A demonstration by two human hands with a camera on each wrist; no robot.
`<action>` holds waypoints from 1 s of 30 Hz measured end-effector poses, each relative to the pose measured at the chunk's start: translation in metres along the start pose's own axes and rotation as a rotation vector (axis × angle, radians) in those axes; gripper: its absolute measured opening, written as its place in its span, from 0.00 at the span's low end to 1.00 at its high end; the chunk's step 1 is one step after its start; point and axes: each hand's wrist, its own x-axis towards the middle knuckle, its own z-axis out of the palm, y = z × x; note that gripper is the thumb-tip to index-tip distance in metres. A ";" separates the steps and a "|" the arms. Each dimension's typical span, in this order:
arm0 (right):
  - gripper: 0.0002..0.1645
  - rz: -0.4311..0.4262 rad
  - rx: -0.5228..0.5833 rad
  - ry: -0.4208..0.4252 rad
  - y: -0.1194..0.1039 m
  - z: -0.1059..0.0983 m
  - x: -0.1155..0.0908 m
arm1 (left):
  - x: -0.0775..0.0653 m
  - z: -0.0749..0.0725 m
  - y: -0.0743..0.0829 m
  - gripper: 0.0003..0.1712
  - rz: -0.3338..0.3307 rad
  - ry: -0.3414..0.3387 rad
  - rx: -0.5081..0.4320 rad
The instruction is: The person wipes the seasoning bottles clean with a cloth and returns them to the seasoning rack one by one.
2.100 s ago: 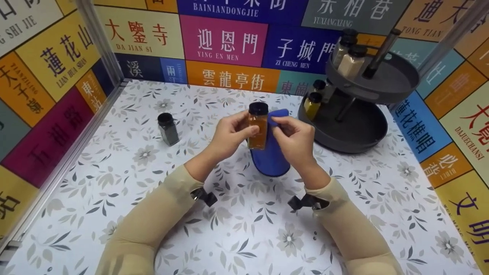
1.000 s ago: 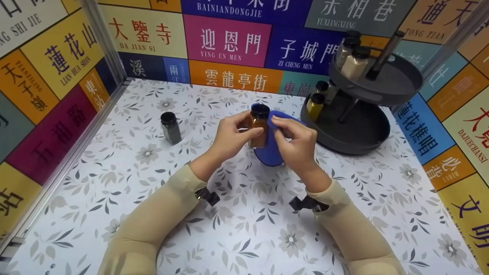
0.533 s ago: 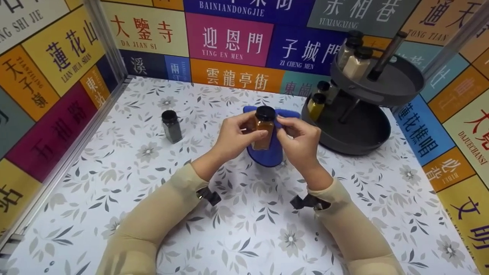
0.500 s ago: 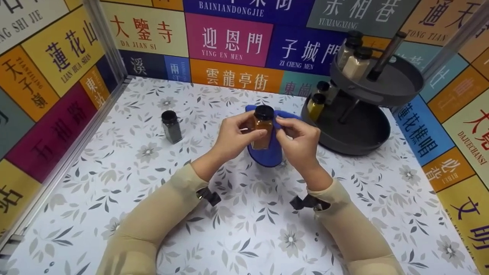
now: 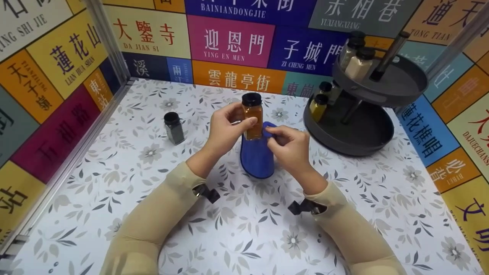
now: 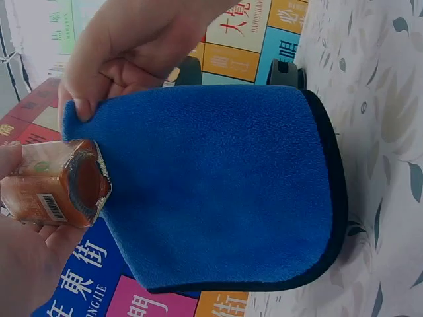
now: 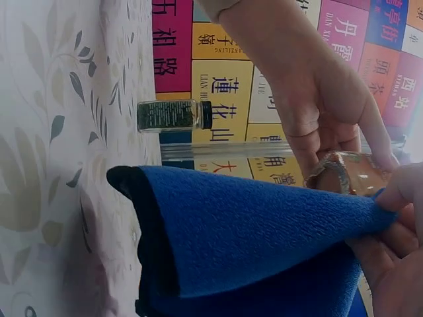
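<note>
Amber jar (image 5: 256, 112), black-lidded and roughly upright, is the piece I am working on, raised clear of the counter (image 5: 229, 233). I have the left hand (image 5: 224, 128) clamped on it from the jar's left, thumb across the near face and fingers round the far side, so the jar sits within that grip. Just to the right of the jar, the right hand (image 5: 289, 148) pinches a blue cloth (image 5: 258, 159) between thumb and fingers at a bunched upper part, and the rest hangs down past the jar's base. I take the step in hand to be wiping the glass, though my feeds do not tell me whether the pinched fold touches it at this instant. As I judge it, the next move calls for a firm left grip while the right hand lays the cloth flat on the jar, perhaps with a small turn to offer another face; the loose drape could snag under the base. A dark jar (image 5: 174, 130) stands well to the left of the amber jar, and a black two-tier rack (image 5: 351, 149) stands to its right, well apart.
</note>
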 end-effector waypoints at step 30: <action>0.11 0.062 0.190 0.089 -0.002 -0.015 0.012 | -0.014 0.019 -0.005 0.24 -0.034 -0.092 0.109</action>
